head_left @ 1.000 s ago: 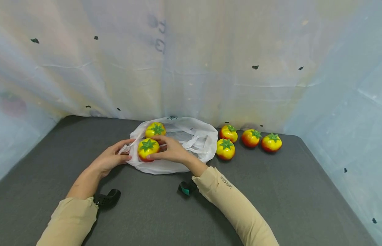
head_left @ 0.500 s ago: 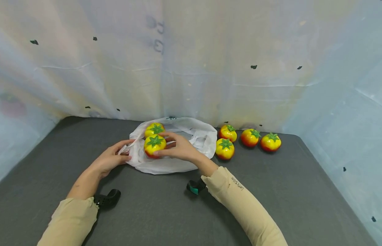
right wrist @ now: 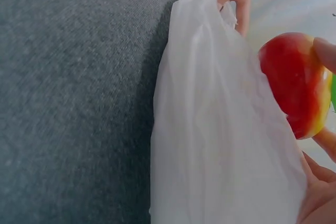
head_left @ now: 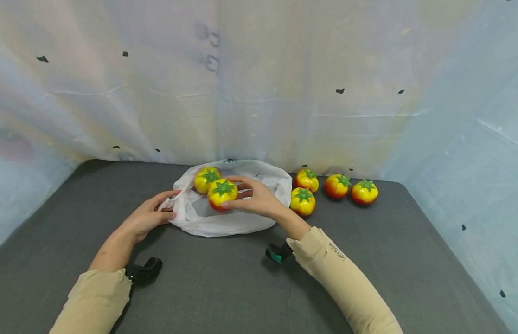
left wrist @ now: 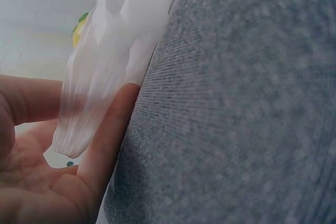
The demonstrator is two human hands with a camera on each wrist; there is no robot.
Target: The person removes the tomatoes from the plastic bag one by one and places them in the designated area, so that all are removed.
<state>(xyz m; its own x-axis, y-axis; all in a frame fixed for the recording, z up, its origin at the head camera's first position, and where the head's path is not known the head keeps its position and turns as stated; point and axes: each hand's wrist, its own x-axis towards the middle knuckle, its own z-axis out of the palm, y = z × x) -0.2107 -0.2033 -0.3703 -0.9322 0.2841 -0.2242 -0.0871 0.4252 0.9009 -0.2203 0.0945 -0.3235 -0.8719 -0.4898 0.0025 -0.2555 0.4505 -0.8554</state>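
Note:
A white plastic bag (head_left: 217, 228) lies with its mouth spread wide at the back of the table. At its left end my left hand (head_left: 143, 220) holds the bag's edge between thumb and fingers; the left wrist view shows the thin film (left wrist: 105, 72) there. My right hand (head_left: 260, 200) grips a yellow-and-red tomato (head_left: 222, 192) with a green star-shaped calyx, over the bag's opening. In the right wrist view this tomato (right wrist: 294, 85) is raised beside the bag's front wall. Another tomato (head_left: 205, 178) sits inside the bag, at its left side.
Right of the bag stand several more tomatoes: one at the front (head_left: 303, 201), one behind it (head_left: 306, 180), and others farther right, including the outermost tomato (head_left: 364, 192). A pale sheet (head_left: 259, 93) hangs behind the dark grey table (head_left: 208, 287).
My right hand has carried its tomato rightward and slightly back, from the bag's left side toward the middle of its opening. The left hand has stayed on the bag's edge.

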